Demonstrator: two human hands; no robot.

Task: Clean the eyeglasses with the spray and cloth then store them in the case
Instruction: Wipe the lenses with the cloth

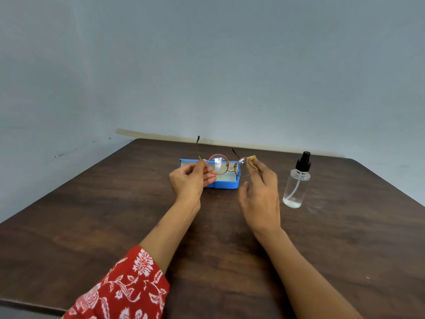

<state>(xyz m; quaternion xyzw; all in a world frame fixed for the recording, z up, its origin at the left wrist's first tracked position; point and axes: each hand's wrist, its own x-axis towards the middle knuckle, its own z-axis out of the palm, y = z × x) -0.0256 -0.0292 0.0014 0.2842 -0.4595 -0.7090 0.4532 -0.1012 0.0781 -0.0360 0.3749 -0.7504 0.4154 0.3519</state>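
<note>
— While the left hand [192,178] pinched the eyeglasses [220,165] at the hinge end, where did they sit?

— Held up above the open blue case [226,183] on the dark surface [92,215], temples unfolded. The right hand [258,194] was closed on a small yellow cloth [251,160] pressed against one lens, though motion blur hid the exact contact.

— How would they handle?

— Light, thin-wired, probably easily bent; smooth lenses smear. Best held by the rim or hinge. The spray bottle [296,180] stood apart, to the right.
</note>
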